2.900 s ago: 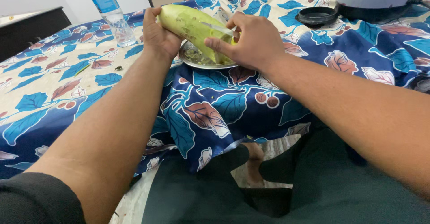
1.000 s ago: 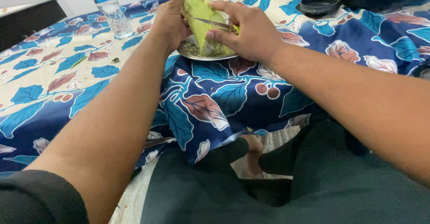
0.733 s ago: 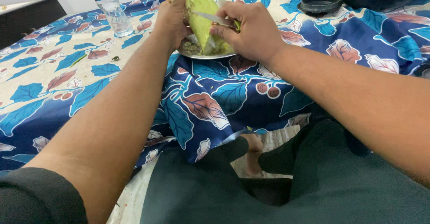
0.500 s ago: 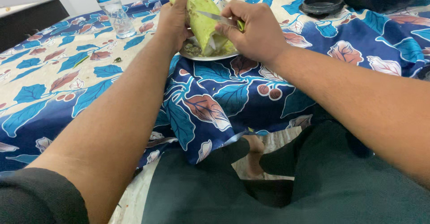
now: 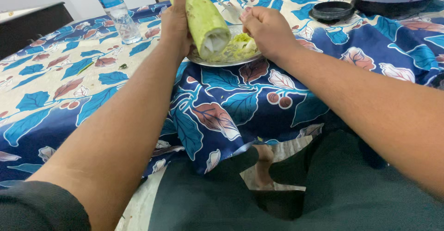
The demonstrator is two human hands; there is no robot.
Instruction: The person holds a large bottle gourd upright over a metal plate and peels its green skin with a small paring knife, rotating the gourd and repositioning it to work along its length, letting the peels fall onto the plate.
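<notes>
Over the round metal plate [image 5: 210, 61], near the table's front edge, a long pale-green gourd [image 5: 205, 19] stands tilted, its cut white end just above the peelings [image 5: 238, 46]. Left hand [image 5: 175, 25] has its fingers wrapped around the gourd, thumb pointing up. Right hand [image 5: 267, 27] is curled closed on a thin metal peeler [image 5: 230, 9], just beside the gourd. Floral blue tablecloth [image 5: 217, 106] drapes off the edge toward the lap. Clear plastic water bottle [image 5: 116, 11] stands well left; black round lid [image 5: 332, 10] lies apart at right.
</notes>
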